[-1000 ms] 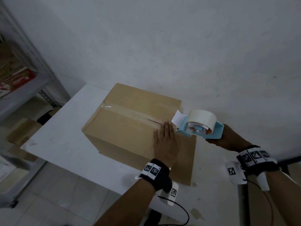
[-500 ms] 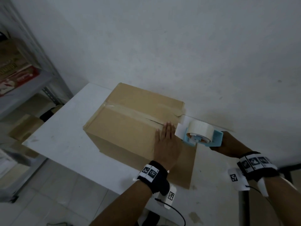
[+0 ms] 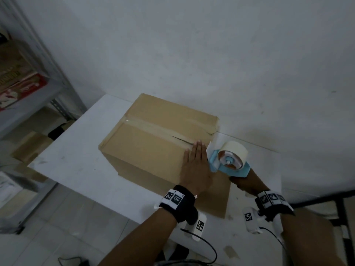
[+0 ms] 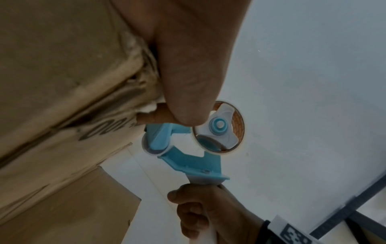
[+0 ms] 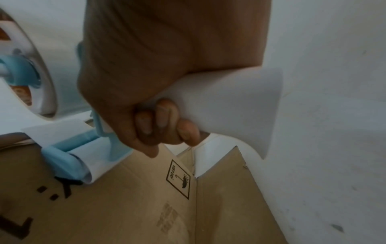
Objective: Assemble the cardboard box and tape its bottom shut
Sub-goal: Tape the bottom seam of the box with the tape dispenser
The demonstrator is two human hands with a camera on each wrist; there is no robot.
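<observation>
Cardboard box (image 3: 153, 139), flaps-up on table (image 3: 76, 169): left hand (image 3: 196, 167) flat at seam's right end; tape dispenser (image 3: 228, 160), handle gripped by right hand (image 3: 244, 184), just beyond that end, seam running leftward away.

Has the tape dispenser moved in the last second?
Yes. The tape dispenser has dropped from above the box top to its right edge, beside the left hand.

White table (image 3: 80, 169) against a pale wall, brown cardboard box (image 3: 153, 143) standing on it toward the wall, one loose flap (image 3: 219, 196) spread flat on the tabletop
</observation>
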